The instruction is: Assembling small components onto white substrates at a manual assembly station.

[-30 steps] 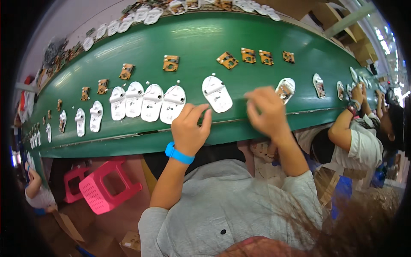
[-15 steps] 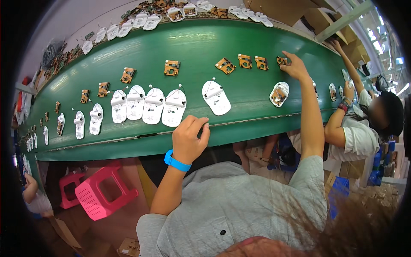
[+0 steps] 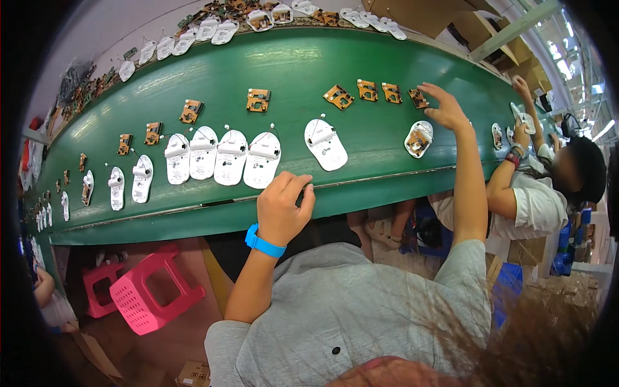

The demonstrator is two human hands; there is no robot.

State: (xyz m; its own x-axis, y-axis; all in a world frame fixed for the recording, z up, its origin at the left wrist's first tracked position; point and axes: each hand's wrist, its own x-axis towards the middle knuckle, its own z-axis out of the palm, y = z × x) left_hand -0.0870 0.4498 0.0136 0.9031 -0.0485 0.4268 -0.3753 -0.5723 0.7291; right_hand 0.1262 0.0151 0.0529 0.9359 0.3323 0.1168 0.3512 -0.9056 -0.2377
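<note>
My right hand [image 3: 446,111] reaches over the green belt at the right, index finger and thumb spread apart beside a brown circuit board [image 3: 418,99]. The fingertips are at the board's right edge; whether they touch it is hard to tell. Below that hand lies a white oval shell [image 3: 418,140] with a brown board inside. My left hand [image 3: 285,205], above a blue wristband [image 3: 265,243], hovers by the belt's near edge with loosely bent fingers, thumb and index apart, nothing visible in them. Nearest to it are a white slipper-shaped shell [image 3: 262,161] and another shell [image 3: 326,145], both with thin wires.
More brown boards [image 3: 338,97] and white shells line the green belt [image 3: 387,58]. A ledge behind carries shells [image 3: 225,32] and heaped boards. Pink stools [image 3: 151,293] stand at lower left. Another person [image 3: 535,193] works at the right, holding a white shell [image 3: 526,120].
The board beside my right hand has shifted slightly left and turned. My right index finger has drawn back a little. My left hand has barely moved. The other person has raised a shell.
</note>
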